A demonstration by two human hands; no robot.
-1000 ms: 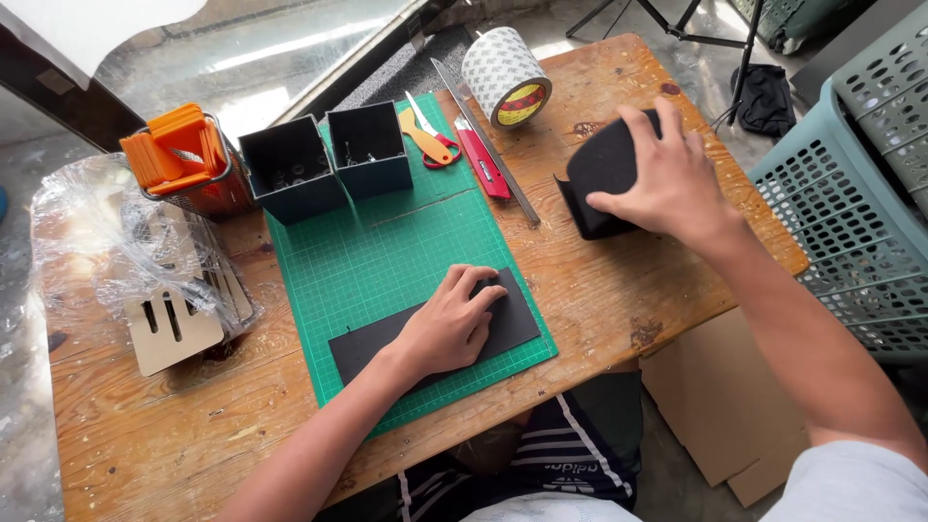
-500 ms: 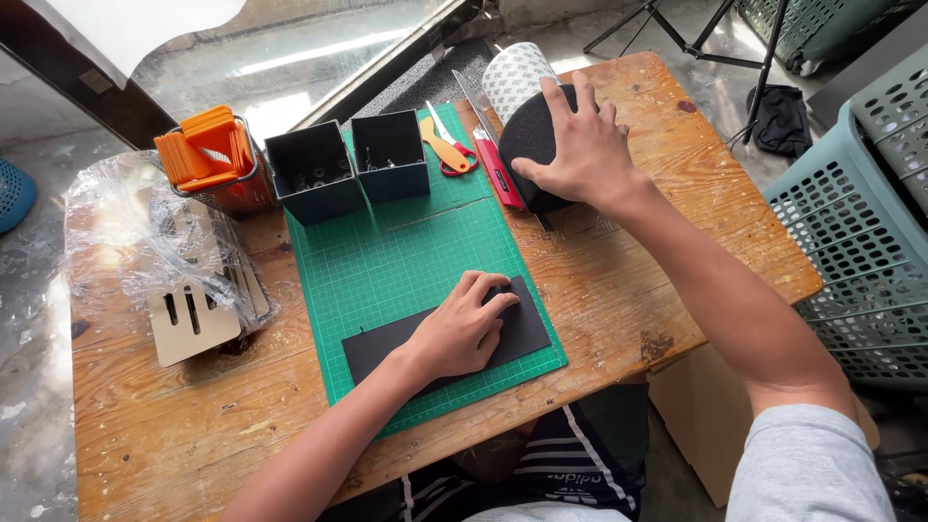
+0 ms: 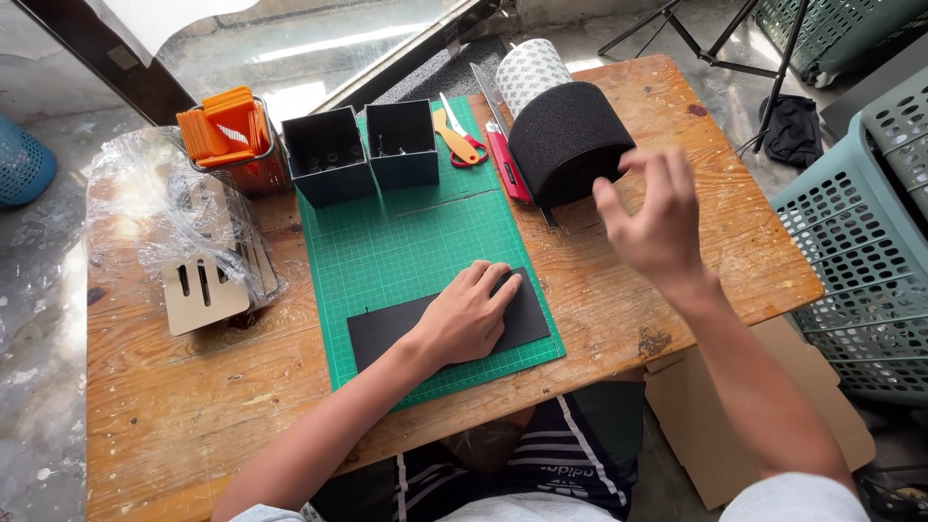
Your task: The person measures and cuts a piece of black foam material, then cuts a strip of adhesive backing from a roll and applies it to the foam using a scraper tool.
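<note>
My left hand lies flat on a black rectangular sheet that rests on the green cutting mat. My right hand hovers open above the table's right side, fingers spread, holding nothing. Just beyond it sits a black curved foam piece, arched like a roll, on the wooden table. Behind the foam stands a roll of tape.
Two dark open boxes stand at the mat's far edge, beside an orange container. A red utility knife, a metal ruler and orange scissors lie near the foam. Clear plastic wrap and cardboard lie left. Grey-green crates stand right.
My right hand set the black foam piece down near the tape roll, let go and pulled back toward me. The left hand stayed on the black sheet.
</note>
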